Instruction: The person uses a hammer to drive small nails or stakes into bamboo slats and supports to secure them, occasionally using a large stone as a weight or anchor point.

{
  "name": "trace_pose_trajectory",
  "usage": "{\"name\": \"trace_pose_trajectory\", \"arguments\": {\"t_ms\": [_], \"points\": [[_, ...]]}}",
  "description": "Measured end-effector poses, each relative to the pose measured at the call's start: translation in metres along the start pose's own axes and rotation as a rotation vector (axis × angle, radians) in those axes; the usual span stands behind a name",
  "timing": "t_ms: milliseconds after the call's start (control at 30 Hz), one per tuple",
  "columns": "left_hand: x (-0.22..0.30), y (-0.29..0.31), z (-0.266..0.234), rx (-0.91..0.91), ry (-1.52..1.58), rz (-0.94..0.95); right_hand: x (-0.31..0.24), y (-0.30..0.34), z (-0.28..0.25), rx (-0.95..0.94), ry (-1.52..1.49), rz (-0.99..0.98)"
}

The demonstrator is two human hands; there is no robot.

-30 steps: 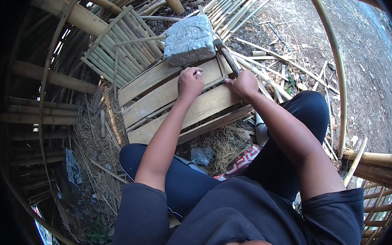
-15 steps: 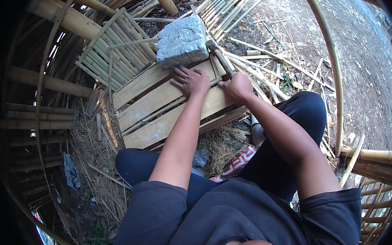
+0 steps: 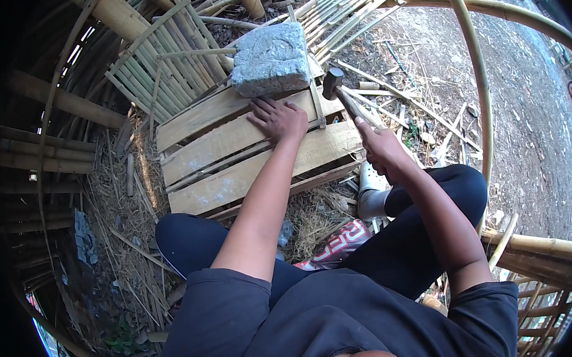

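Observation:
A low slatted wooden bench [image 3: 232, 149] stands in front of me, with a rough grey stone block [image 3: 269, 58] on its far side. My left hand [image 3: 278, 120] lies flat on the slats just short of the block, its fingers spread. Past the bench's right end, my right hand [image 3: 382, 148] is closed round the handle of a hammer [image 3: 334, 80]. The dark hammer head is raised, pointing away from me and apart from the block. A thin bamboo strip [image 3: 319, 106] lies across the slats at the right end.
Two bamboo slat panels lie beyond the bench, one far left [image 3: 167, 61] and one far right [image 3: 341, 11]. Loose bamboo strips [image 3: 419, 115] litter the ground to the right. A curved bamboo pole [image 3: 479, 75] rises there. A red and white printed bag [image 3: 336, 244] lies between my legs.
My right hand has moved right and toward me, carrying the hammer away from the block's right side. The left hand stays on the slats.

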State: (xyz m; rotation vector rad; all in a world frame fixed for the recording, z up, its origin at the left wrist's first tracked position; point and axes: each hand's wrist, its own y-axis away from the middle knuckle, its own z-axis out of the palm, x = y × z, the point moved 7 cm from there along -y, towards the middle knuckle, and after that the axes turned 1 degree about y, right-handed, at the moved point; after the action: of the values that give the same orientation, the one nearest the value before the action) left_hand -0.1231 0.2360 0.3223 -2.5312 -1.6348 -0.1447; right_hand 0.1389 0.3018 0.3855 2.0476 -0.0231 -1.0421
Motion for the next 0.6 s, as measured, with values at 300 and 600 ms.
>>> {"name": "trace_pose_trajectory", "arguments": {"t_ms": [300,600], "points": [[0.002,-0.003,0.006,0.003,-0.053,0.058,-0.001,0.015,-0.006,-0.040,0.389,-0.096],[0.002,-0.004,0.007,-0.071,-0.076,0.120,-0.018,0.027,-0.007,-0.039,0.472,-0.196]]}}
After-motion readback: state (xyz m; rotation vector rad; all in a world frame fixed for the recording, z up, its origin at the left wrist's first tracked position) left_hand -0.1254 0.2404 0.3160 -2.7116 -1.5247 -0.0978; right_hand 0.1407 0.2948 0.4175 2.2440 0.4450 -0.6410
